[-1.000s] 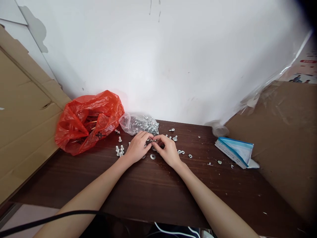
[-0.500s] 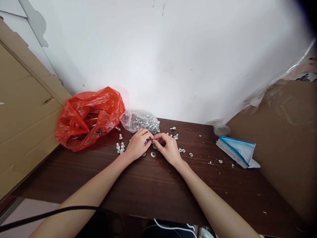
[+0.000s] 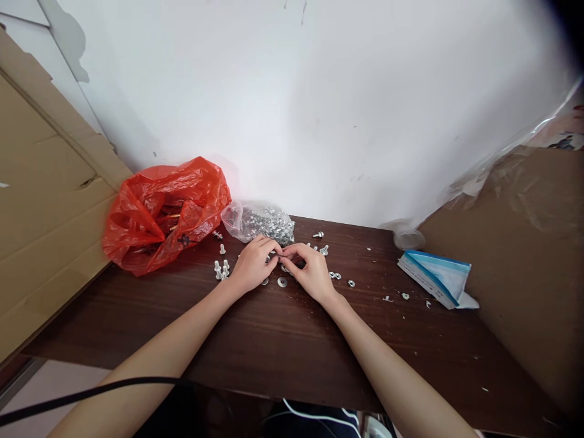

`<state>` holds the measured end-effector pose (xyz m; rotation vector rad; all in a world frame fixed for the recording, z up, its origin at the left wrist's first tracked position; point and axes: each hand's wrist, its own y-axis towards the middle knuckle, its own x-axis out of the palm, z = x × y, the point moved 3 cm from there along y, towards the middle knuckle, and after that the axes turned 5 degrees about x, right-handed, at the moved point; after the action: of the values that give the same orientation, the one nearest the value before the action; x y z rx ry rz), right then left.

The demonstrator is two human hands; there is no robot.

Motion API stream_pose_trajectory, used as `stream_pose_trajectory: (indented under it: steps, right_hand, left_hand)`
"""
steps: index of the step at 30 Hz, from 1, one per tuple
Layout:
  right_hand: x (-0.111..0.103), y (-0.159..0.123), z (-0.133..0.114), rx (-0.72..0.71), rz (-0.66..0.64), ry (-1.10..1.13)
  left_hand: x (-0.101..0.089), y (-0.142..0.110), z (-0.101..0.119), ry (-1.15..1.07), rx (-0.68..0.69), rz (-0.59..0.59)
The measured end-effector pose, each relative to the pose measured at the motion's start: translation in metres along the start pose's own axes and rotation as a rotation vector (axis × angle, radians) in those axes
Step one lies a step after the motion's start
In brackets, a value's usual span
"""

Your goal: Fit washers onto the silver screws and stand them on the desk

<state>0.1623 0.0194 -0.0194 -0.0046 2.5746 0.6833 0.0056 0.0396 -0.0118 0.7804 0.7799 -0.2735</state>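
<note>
Where fingertips meet — left hand, right hand pinch small screw.

hands: 2 | red bag: 1 | clear bag of screws: 1 | blue-white packet: 1 | upright bolts left of hands: about 4 | table: 1

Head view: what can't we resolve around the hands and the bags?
- Piece pinched between the left hand and right hand: too small, covered by fingertips.
- Contents of the red bag: hidden by crumpled plastic.
- Clear bag: silvery hardware, type too small to tell.
- Loose washers and upright bolts: count partly blocked by the hands.
- Blue-white packet: print unreadable.
</note>
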Motion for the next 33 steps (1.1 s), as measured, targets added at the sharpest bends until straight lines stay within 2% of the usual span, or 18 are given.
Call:
stream_pose_trajectory:
  steps: [5, 11, 33]
  right_hand:
    - [-0.0003, 0.0002, -0.0008, -0.005, -0.009, -0.003]
    - [0.0, 0.0003, 0.0014, 0.056, -0.026, -0.049]
    - [-0.0028, -0.0016, -0.0032, 0.076, 0.025, -0.111]
  left_hand:
    - [0.0013, -0.0008, -0.0024, -0.012, -0.049, -0.011]
    - [0.0008, -0.0007, -0.0021, 0.028, -0.083, -0.03]
    - [0.0028, 0.0001, 0.0, 0.037, 0.081, 0.01]
